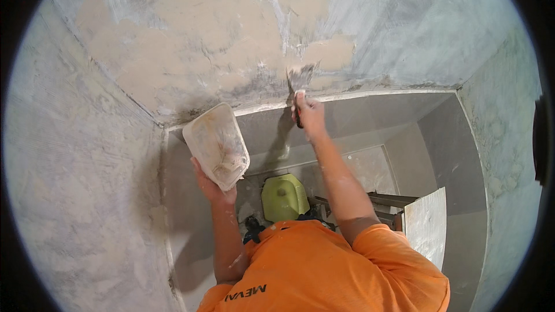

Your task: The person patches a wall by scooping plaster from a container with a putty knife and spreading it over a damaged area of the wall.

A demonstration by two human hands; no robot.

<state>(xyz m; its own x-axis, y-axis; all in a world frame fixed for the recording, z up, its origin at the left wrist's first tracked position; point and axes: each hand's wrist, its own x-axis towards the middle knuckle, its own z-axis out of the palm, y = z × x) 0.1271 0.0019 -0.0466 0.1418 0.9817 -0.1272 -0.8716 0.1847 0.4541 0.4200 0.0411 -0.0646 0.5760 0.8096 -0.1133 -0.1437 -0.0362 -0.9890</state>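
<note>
My right hand [310,117] is closed round the dark handle of a putty knife [300,78]. Its blade, a little blurred, lies against the lower part of the plastered wall [196,40], just above the tile edge. Beige filler covers much of this wall at the left and middle, with bare grey showing to the right. On the left, my left hand [215,185] grips a white rectangular plastic tub [217,141] from below. The tub is tilted, and its inside is smeared with filler, thickest at the near end.
Grey tiles [451,144] line the lower walls below a pale ledge [347,96]. A yellow-green plastic container [284,197] stands below me. At the right, a whitish board [426,225] leans beside dark bars [393,200]. Rough plastered side walls [75,156] rise left and right.
</note>
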